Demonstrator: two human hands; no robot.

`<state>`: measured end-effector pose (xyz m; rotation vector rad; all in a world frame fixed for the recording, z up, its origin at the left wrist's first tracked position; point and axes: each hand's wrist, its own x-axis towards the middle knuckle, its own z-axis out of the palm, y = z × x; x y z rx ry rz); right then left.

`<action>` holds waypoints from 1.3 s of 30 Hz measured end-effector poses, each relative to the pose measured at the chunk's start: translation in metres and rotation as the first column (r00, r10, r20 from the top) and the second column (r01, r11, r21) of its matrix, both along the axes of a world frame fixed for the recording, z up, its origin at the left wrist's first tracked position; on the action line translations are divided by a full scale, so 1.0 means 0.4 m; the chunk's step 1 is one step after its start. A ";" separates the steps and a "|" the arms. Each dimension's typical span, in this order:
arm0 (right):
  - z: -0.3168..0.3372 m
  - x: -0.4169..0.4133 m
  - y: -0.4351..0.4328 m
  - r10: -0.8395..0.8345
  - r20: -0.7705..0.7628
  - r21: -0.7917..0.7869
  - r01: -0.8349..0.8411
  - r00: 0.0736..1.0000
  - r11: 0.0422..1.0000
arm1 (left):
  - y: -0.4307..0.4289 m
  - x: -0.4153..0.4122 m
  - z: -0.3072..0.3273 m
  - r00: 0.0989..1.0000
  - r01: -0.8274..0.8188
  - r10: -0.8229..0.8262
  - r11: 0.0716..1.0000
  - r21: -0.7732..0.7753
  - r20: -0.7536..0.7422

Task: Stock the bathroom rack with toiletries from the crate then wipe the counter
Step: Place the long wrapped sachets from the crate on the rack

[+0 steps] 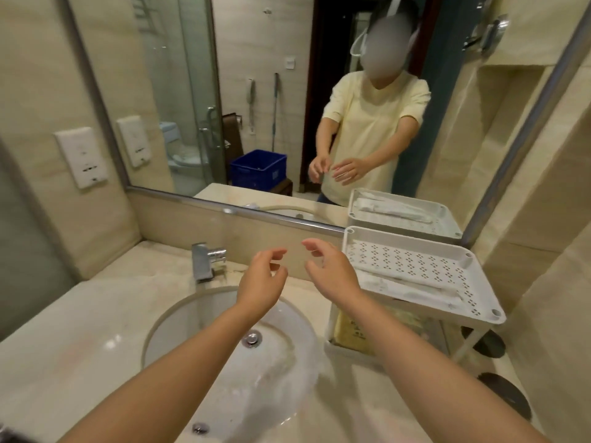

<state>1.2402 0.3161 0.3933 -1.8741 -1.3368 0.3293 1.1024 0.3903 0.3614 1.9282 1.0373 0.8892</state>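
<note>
Both of the person's hands are up over the sink, close together but not touching. The left hand has its fingers loosely curled, with nothing in it. The right hand is just beside it on the rack's side, its fingers hooked a little and likewise holding nothing that I can make out. The white rack stands on the counter just to the right of the sink, hard against the mirror. Its perforated top tray carries a few long white wrapped packets lying flat, and on the shelf below there is a yellow packet nearest the sink. The blue crate shows only as a reflection — it sits somewhere behind the person, well away from the sink, on a dark stand, and what is in it I cannot tell. The chrome faucet rises at the back left of the sink. Right of the sink, past the rack's legs, two dark round things lie on the counter — too blurred to name.
</note>
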 end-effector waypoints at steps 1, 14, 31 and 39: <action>-0.004 -0.032 0.017 0.033 -0.005 -0.005 -0.033 0.999 0.999 | 0.006 -0.036 -0.005 0.999 -0.031 0.032 0.999 -0.014 0.017; -0.092 -0.534 0.159 0.397 -0.043 -0.150 -0.399 0.917 0.905 | 0.006 -0.631 -0.072 0.916 -0.401 0.398 0.904 -0.149 -0.047; -0.189 -1.386 0.112 0.814 -0.027 -0.198 -0.801 0.580 0.564 | -0.250 -1.471 -0.151 0.614 -0.789 0.759 0.593 -0.160 -0.216; -0.213 -1.715 0.000 0.923 -0.021 -0.215 -0.903 0.384 0.371 | -0.466 -1.738 -0.164 0.447 -0.894 0.858 0.416 -0.168 -0.254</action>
